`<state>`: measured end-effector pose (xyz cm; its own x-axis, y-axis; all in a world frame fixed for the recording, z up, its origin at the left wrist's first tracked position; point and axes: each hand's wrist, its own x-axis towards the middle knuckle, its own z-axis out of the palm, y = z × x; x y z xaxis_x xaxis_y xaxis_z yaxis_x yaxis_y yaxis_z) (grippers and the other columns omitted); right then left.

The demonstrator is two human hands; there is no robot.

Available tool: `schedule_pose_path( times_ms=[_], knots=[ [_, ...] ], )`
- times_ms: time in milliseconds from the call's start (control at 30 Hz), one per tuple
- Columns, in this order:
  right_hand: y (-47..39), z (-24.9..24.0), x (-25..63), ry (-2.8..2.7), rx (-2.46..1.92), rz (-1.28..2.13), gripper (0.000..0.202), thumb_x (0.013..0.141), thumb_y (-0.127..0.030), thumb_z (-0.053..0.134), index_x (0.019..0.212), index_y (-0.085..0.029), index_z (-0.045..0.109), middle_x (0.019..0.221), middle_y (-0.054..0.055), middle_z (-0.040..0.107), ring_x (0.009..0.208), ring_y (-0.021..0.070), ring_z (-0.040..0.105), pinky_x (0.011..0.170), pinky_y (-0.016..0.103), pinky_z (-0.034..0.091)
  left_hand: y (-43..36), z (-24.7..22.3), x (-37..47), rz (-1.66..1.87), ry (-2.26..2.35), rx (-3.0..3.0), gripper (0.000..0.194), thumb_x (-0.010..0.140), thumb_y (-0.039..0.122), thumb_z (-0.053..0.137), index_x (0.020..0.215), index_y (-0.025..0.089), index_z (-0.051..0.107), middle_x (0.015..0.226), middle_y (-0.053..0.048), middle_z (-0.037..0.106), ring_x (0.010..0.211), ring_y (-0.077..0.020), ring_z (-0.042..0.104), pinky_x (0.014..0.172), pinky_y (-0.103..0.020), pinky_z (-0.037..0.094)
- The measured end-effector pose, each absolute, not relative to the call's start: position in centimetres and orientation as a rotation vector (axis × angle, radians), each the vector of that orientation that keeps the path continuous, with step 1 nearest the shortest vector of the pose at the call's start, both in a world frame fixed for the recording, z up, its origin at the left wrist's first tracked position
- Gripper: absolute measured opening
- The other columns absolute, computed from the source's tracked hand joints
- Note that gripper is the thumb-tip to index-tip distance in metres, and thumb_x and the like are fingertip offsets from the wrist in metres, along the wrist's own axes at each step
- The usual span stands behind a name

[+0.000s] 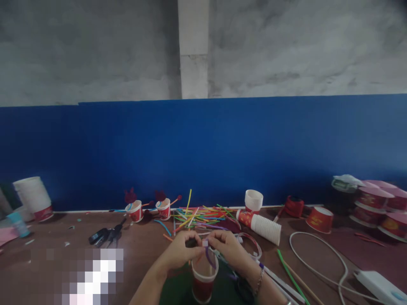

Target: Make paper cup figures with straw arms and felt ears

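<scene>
A red paper cup point(202, 289) with a white rim stands upright near the table's front edge. Above its far rim, my left hand point(184, 250) pinches a small white piece point(205, 243) from the left. From the right, my right hand point(226, 246) has its fingers closed at the same piece; what exactly its fingertips hold is too small to tell. A purple strip point(210, 258) hangs from between the hands down to the cup's mouth. A bracelet is on my right wrist.
Behind the hands lies a pile of colourful pipe cleaners point(200, 217). Two decorated cups point(136, 213) stand left of it, with keys point(110, 236) nearer. Rightward are a stack of cups point(262, 226), a white cable point(321, 238), a power strip point(380, 286) and red tubs point(372, 199).
</scene>
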<state>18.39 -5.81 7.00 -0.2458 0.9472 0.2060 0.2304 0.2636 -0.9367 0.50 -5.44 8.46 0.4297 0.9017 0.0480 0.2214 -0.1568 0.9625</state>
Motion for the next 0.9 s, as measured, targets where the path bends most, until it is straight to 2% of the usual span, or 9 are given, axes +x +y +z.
schedule_pose_path(
  times_ms=[100,267,500,700,900],
  knots=[
    [-6.6,7.7,18.1,-1.685,-1.207,0.664,0.02,0.081,-0.03,0.051,0.078,-0.015,0.065,0.077,0.005,0.064,0.073,0.0176,0.056,0.067,0.027,0.041,-5.4,8.5,1.1,0.94,1.105,1.66,0.007,0.064,0.021,0.059,0.064,0.016,0.054,0.06,0.004,0.05,0.063,-0.013,0.047,0.058,-0.022,0.035],
    [-8.1,8.2,17.1,-1.81,-1.316,0.336,0.017,0.081,-0.024,0.053,0.072,-0.02,0.066,0.076,0.005,0.067,0.076,0.0204,0.057,0.072,0.03,0.039,-5.9,8.4,1.7,1.0,1.361,1.868,0.006,0.071,0.023,0.055,0.068,0.017,0.056,0.06,0.003,0.055,0.06,-0.0133,0.049,0.056,-0.023,0.034],
    [-8.1,7.5,16.5,-1.779,-1.368,0.261,0.017,0.082,-0.021,0.052,0.074,-0.02,0.067,0.079,0.006,0.069,0.079,0.0217,0.059,0.073,0.031,0.039,-7.6,8.8,2.7,1.081,1.57,2.174,0.011,0.078,0.014,0.049,0.072,0.02,0.058,0.077,-0.002,0.064,0.079,-0.0172,0.057,0.069,-0.025,0.038],
    [-8.0,7.4,16.5,-1.743,-1.419,0.342,0.019,0.08,-0.018,0.05,0.068,-0.02,0.065,0.075,0.005,0.067,0.074,0.0202,0.058,0.068,0.029,0.039,-7.8,8.0,3.6,1.042,1.657,2.391,0.016,0.083,0.014,0.047,0.071,0.019,0.057,0.075,-0.004,0.064,0.077,-0.0202,0.059,0.065,-0.028,0.039],
    [-8.0,7.5,16.5,-1.759,-1.463,0.308,0.019,0.077,-0.015,0.048,0.067,-0.019,0.064,0.071,0.005,0.065,0.07,0.0198,0.057,0.065,0.028,0.039,-7.8,7.9,3.7,1.011,1.656,2.434,0.014,0.08,0.01,0.05,0.074,0.019,0.058,0.075,-0.003,0.063,0.077,-0.02,0.059,0.065,-0.027,0.039]
  ],
)
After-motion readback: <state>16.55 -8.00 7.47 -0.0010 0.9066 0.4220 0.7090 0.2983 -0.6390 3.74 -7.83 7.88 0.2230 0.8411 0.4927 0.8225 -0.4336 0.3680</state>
